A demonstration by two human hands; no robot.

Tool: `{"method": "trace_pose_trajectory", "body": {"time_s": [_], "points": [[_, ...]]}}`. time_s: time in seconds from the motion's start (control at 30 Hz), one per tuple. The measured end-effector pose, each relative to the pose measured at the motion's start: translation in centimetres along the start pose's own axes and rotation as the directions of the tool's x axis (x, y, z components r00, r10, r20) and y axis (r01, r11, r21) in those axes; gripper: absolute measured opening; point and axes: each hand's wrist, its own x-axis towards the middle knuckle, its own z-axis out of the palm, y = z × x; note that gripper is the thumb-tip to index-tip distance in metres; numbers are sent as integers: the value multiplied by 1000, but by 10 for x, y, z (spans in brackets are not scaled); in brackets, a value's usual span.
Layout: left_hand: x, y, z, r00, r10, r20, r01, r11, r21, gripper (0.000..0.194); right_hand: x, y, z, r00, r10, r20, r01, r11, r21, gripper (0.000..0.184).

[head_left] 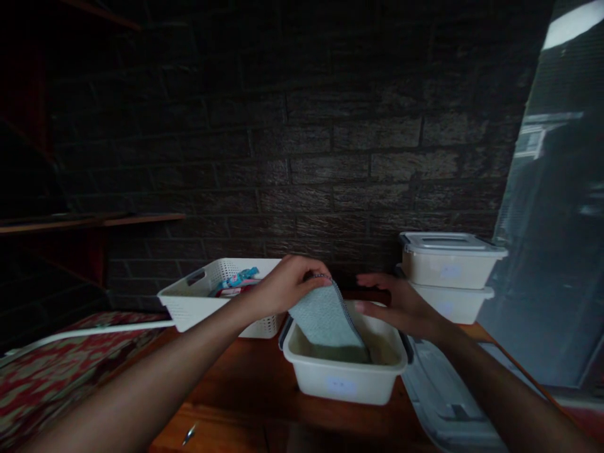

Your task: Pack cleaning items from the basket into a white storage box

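A pale green cloth with a dark patterned edging hangs from my left hand, pinched at its top edge. Its lower part reaches down inside a white plastic box with a small label on the front. Over the right side of this box is my right hand, fingers spread, thumb apart and nothing in it. The inside of the box is partly hidden behind the cloth.
Left of the box stands a white perforated basket with a blue wrapped item inside. Two lidded boxes are stacked at the back right. A loose grey lid lies on the wooden top, below a dark brick wall.
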Motion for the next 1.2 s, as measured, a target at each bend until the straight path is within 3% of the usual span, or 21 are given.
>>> {"method": "trace_pose_trajectory", "body": {"time_s": [0.07,0.13,0.23,0.37,0.57,0.7,0.8,0.87,0.93,1.03,1.1,1.2], "points": [[8,8,4,998,43,50,-44,999,6,20,16,-21,13,968,-64,242,45,995,84,37],[11,10,5,998,50,47,-48,998,-26,19,31,-32,21,937,-65,343,33,995,99,31],[8,1,2,1000,-2,1,2,990,-143,23,42,-33,23,951,-66,304,45,996,74,38],[-2,-14,-1,998,-44,34,52,954,-294,23,40,-25,17,961,-46,274,22,996,90,43],[4,-11,5,1000,-6,20,9,989,-149,24,44,-41,14,961,-74,266,78,997,-7,33],[18,-6,1,996,68,52,-66,997,-36,20,63,-56,4,929,-112,352,163,979,-120,31],[19,-14,3,999,46,18,-42,984,-170,19,76,-62,-6,898,-139,417,226,960,-166,30],[13,-23,12,998,-43,-50,21,922,-387,37,83,-64,-11,907,-138,397,228,955,-189,30],[5,-33,29,982,-160,-103,63,786,-615,49,88,-66,-16,922,-115,371,194,963,-184,29],[-3,-44,53,970,-221,-98,50,578,-814,36,95,-68,-21,909,-48,415,125,979,-159,28],[-2,-46,63,969,-216,-122,18,551,-834,30,98,-69,-23,894,-18,448,122,971,-204,28],[4,-43,65,973,-185,-138,0,599,-800,30,101,-71,-22,897,-14,443,165,938,-304,34]]}}
